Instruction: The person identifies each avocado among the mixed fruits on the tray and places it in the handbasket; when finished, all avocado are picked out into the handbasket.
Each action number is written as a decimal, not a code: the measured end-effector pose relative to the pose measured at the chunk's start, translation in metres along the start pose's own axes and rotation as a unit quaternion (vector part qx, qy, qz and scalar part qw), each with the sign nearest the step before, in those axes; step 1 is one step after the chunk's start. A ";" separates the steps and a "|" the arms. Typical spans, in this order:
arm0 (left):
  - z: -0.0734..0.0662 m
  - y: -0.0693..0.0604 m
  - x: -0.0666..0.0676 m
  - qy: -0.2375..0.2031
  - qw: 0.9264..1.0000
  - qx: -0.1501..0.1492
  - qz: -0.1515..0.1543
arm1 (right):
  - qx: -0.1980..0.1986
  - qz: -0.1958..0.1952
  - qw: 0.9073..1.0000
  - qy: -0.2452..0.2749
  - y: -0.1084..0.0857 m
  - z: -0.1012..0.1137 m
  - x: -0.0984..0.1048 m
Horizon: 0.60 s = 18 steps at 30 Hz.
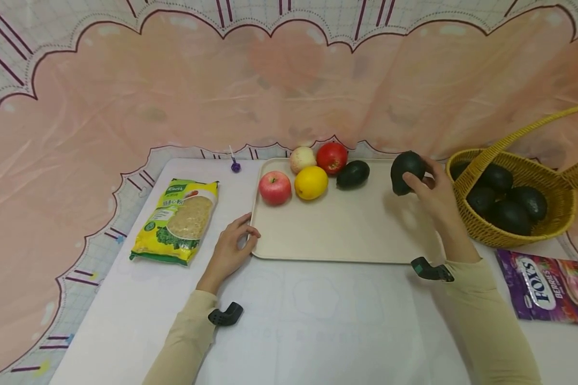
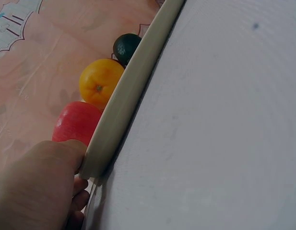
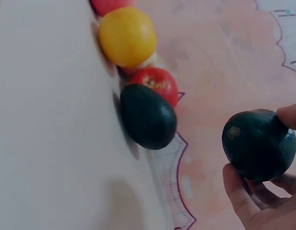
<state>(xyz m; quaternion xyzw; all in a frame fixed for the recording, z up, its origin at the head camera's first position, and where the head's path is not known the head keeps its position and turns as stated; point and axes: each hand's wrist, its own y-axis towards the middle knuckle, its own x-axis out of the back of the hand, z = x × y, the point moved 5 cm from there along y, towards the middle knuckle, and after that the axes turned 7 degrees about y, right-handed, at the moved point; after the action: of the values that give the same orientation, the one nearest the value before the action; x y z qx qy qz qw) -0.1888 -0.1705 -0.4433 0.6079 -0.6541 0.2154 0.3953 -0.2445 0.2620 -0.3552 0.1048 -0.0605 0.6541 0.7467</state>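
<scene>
avocado [image 1: 407, 172] in our right hand [image 1: 435, 195] is what we are working with: it is up off the tray [image 1: 347, 230], over its upper right part, right of centre in the head view. we take this to be the carrying step, with one fruit held between basket and tray. which way it travels, one moment cannot settle; if it is bound for the tray, the next move calls for lowering it onto the bare surface and loosening our fingers gently, so it does not roll.

our thumb and fingers are curled round it, spread just to its width. it looks very dark green, nearly black, plump, with a soft sheen; the right wrist view shows a small pale brown stem scar [image 3: 233, 132].

our left hand [image 1: 232, 243], left of centre, has its fingers bent at the tray's left rim and holds that edge.

along the tray's upper left we see a pink-red apple [image 1: 275, 188], a yellow-orange fruit [image 1: 311, 183], a pale round fruit [image 1: 302, 160], a red fruit [image 1: 332, 158] and a second avocado [image 1: 353, 175]. at the right of the frame stands a yellow basket [image 1: 486, 227] with more avocados [image 1: 510, 216] inside; below it lies a purple fox's packet [image 1: 549, 286]. a knorr packet [image 1: 178, 222] lies at the left, and a small purple lollipop [image 1: 235, 167] above the tray's left end. a peach patterned cloth [image 1: 270, 91] fills the top.
</scene>
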 end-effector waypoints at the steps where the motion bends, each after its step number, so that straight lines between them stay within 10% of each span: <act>1: 0.000 0.000 0.000 0.001 1.000 0.000 0.001 | 0.002 0.000 1.000 0.008 -0.002 0.001 0.001; 8: -0.001 0.002 -0.003 0.000 1.000 0.009 0.015 | 0.011 -0.012 0.997 0.069 -0.020 0.004 0.017; 18: 0.001 0.000 -0.001 0.003 1.000 -0.002 0.005 | 0.052 -0.026 0.998 -0.014 -0.032 0.019 0.024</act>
<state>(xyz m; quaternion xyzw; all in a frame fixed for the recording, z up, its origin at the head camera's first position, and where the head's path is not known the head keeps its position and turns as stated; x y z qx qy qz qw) -0.1887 -0.1703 -0.4448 0.6029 -0.6567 0.2179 0.3973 -0.2082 0.2766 -0.3333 0.1541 -0.0337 0.6351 0.7562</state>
